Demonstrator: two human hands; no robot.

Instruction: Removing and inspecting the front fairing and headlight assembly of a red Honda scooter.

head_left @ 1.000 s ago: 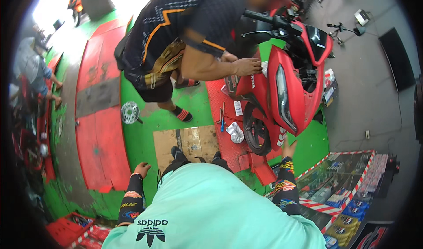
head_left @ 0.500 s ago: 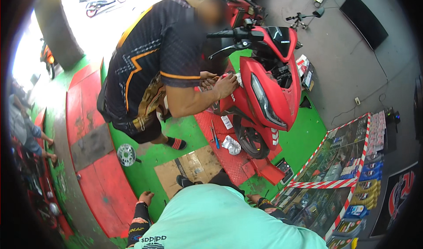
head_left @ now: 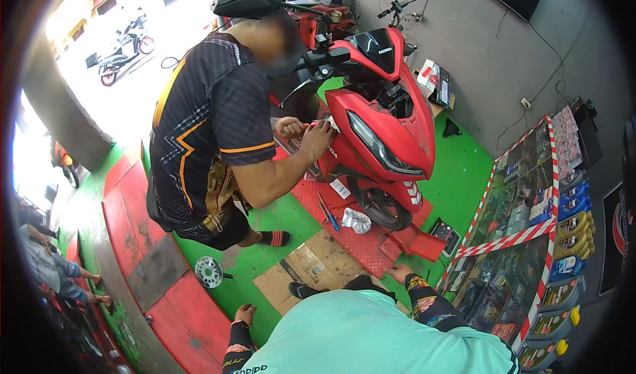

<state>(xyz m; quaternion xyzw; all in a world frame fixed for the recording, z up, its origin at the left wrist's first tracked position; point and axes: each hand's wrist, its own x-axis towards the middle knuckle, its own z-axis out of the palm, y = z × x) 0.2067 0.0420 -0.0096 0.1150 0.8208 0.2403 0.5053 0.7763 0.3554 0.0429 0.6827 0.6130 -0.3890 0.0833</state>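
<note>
My left hand (head_left: pixel 246 314) hangs low at my side, beside the cardboard sheet (head_left: pixel 285 288). Its fingers are loosely bent and it holds nothing I can see. On the other side my right hand (head_left: pixel 399 272) reaches out near the red ramp plate (head_left: pixel 424 245), fingers loosely extended, with nothing visible in it. Ahead stands a red scooter (head_left: pixel 391 132), its front wheel on a red lift platform (head_left: pixel 311 192). A co-worker (head_left: pixel 212 115) leans at its side, both hands at the front panel by a white cloth or paper (head_left: pixel 329 123).
A blue-handled screwdriver (head_left: pixel 333 224) and a crumpled white wad (head_left: pixel 357 221) lie on the platform. A round metal part (head_left: pixel 209 272) rests on the green floor, near another red platform (head_left: pixel 179 308). At right stands a glass display case (head_left: pixel 507 241) with bottles (head_left: pixel 560 294) beside it.
My view has shifted, so the scene sits differently in the picture. My right hand has moved forward toward the platform. The co-worker's hands remain at the scooter's panel.
</note>
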